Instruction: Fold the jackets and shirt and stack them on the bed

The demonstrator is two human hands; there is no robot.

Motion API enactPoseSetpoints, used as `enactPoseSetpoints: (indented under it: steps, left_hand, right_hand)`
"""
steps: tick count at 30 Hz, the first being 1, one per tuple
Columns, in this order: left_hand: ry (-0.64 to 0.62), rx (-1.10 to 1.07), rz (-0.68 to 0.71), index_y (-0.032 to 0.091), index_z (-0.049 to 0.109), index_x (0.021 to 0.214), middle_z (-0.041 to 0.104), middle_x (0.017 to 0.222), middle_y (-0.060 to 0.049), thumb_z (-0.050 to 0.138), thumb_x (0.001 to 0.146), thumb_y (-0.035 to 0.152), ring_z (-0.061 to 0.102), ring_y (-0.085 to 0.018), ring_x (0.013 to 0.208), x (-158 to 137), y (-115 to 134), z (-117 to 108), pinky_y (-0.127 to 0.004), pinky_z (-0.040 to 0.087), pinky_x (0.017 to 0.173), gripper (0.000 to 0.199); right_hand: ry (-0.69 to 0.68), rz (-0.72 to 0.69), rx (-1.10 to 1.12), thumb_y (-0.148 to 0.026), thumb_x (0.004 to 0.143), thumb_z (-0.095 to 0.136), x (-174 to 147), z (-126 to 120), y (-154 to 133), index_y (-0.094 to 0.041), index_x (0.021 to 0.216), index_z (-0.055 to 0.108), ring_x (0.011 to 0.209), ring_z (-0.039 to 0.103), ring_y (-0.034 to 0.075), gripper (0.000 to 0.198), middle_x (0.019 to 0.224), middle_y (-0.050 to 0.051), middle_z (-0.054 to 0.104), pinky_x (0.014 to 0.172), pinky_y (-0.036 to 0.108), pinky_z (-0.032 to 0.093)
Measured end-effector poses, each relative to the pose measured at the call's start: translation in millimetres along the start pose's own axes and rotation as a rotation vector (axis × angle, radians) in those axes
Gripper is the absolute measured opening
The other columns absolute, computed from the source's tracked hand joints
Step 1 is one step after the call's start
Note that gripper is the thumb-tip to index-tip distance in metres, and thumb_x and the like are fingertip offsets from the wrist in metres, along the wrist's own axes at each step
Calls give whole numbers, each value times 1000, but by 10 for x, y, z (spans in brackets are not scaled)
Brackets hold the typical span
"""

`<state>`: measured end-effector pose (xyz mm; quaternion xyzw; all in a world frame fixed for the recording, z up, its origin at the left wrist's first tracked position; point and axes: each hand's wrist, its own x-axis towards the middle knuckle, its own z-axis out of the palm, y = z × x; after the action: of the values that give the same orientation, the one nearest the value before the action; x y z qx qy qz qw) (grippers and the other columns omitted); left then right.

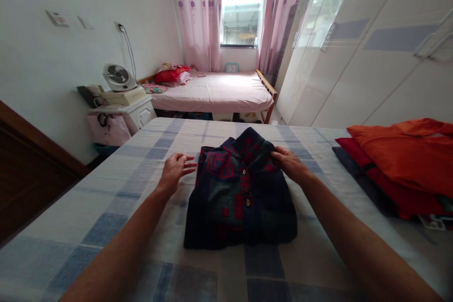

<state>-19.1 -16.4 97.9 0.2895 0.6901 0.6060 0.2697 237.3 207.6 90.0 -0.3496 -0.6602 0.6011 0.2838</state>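
A folded dark shirt point(226, 198) with red and green patterns lies on the bed in front of me, collar at the far end and buttons facing up. My right hand point(288, 163) pinches the right side of its collar between thumb and fingers. To the left of the shirt, my left hand point(177, 170) hovers just beside its edge, fingers apart and holding nothing. The shirt's underside is hidden.
A stack of folded clothes, orange garment point(406, 155) on top, sits at the right. The checked bedsheet point(106, 226) spreads beneath everything. Beyond stand a second bed point(215, 92), a small fan point(119, 77) on a white cabinet point(141, 112), and a wardrobe point(361, 56).
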Motion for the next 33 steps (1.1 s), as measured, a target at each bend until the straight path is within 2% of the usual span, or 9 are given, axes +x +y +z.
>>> enactPoseSetpoints:
  steps: [5,10,16,19,21,24,26,30,33]
  left_hand:
    - [-107,110,-68,13,61,74,63,69,-4,64,63,59,56,-13,52,8,-32,42,-22,40,43,47]
    - [-134,116,-51,14,61,65,57,53,2,75,52,39,50,-11,46,171,89,264,-21,35,43,32]
    - [49,75,42,18,55,82,62,77,-1,57,67,43,62,-14,70,298,29,90,-28,51,66,29]
    - [162,200,50,15,56,80,62,79,-7,60,63,34,63,-21,75,301,25,-23,-38,52,71,25]
    - [210,273,109,15,60,90,63,99,-12,60,65,31,61,-26,94,206,110,-23,-43,49,84,30]
    - [89,423,337,22,61,112,53,131,-9,54,77,36,45,-27,124,-112,229,81,-42,34,106,39]
    - [-108,633,527,27,56,124,46,141,-4,50,83,41,33,-26,134,-360,173,174,-43,22,113,45]
    - [-343,885,517,28,48,134,40,146,-3,50,84,47,24,-29,139,-646,-216,250,-50,18,114,53]
    - [-278,809,439,25,50,132,38,147,-5,43,88,44,29,-26,137,-669,-360,162,-44,24,113,48]
  right_hand:
    - [99,24,-27,-35,76,56,21,-41,173,-19,98,58,62,59,11,28,81,2,66,60,24,49]
    - [77,-5,-59,-40,70,60,-66,-6,103,-19,90,61,71,62,15,29,81,2,67,65,26,50]
    - [26,-71,-134,-42,77,52,-66,34,37,-18,96,60,77,63,16,32,84,3,68,72,30,52]
    - [170,-52,-301,-32,78,51,-32,41,-1,-14,99,60,84,63,21,30,93,9,68,79,38,51]
    - [283,-101,-374,-29,79,51,-108,71,-84,-13,109,58,97,60,24,35,110,13,64,88,42,47]
    - [310,-403,-614,-33,85,47,-400,175,-209,-18,129,48,122,47,26,46,134,12,50,103,44,36]
    - [168,-579,-816,-37,89,45,-628,257,-192,-24,136,43,134,33,25,49,143,7,43,109,45,27]
    - [-132,-466,-1033,-44,91,43,-869,323,127,-28,137,44,138,26,25,49,147,3,38,110,48,24]
    - [-110,-405,-1016,-44,92,39,-862,285,341,-24,135,46,138,27,24,48,146,5,39,110,47,24]
